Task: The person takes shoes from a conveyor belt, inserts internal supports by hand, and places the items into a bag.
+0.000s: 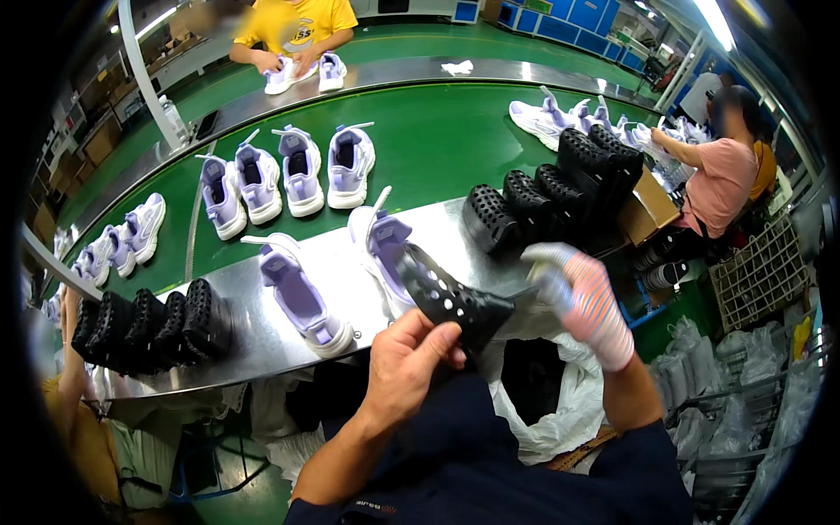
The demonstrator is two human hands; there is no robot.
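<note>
My bare left hand point(411, 363) is closed on a black perforated shoe insert point(455, 302), tilted above the metal bench edge. My right hand point(586, 302) wears a striped glove. It is beside the insert's right end, where a dark thin part reaches toward the fingers; they are smeared by motion, so I cannot see whether they grip it. A lilac-and-white sneaker point(381, 249) stands just behind the insert, which partly hides it. Another sneaker point(302, 297) sits on the metal to the left.
Sneakers point(297, 171) line the green belt. Black inserts stand in groups at left point(157, 328) and right point(529, 197). A white-lined bag point(556, 411) is below the bench. One person in yellow point(328, 22) handles sneakers opposite; another in pink point(722, 179) works at right.
</note>
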